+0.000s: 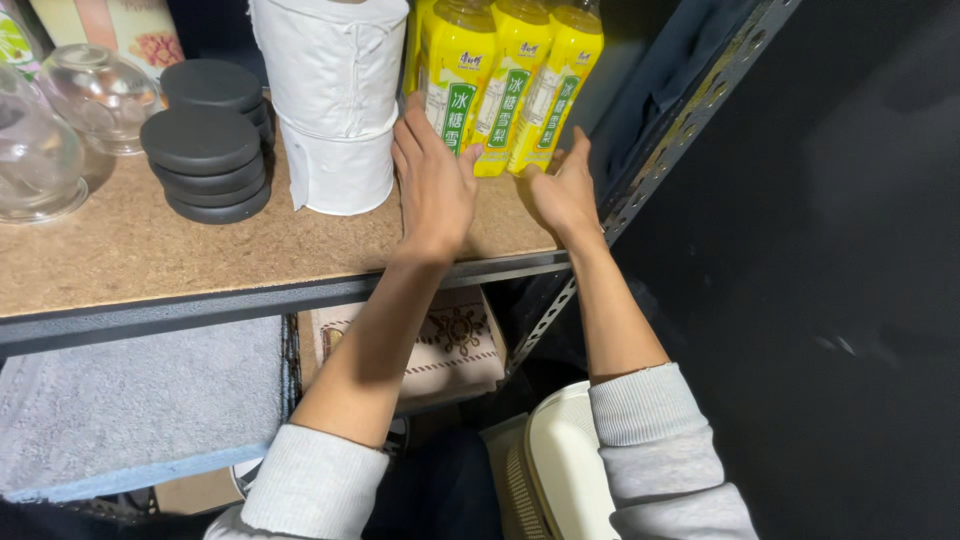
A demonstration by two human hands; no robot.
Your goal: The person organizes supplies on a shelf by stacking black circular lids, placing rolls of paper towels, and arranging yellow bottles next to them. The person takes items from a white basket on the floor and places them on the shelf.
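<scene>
Right now both hands are up on the shelf (130,262), one on either side of the pack of yellow bottles (505,80) that stands at its right end, hard by the metal upright (690,120). The left hand (432,180) lies flat, fingers straight and close together, its fingertips touching the left bottle of the pack, just beside the white paper rolls (335,100). The right hand (565,190) is open too, fingers spread and curved, at the foot of the right bottle; whether it touches I cannot quite tell. Neither hand has closed on anything.

To my eye this is the bracketing step: the hands are setting themselves on the two flanks of the pack, and a grip is not yet made. A next move would call for both palms pressing inward evenly, low on the bottles, since they are tall and could tip, and the paper rolls leave the left hand little room.

Further left sit a stack of dark round discs (205,160) and some glass domes (95,95). Below the shelf lie a grey towel (140,400) and a patterned box (455,345).
</scene>
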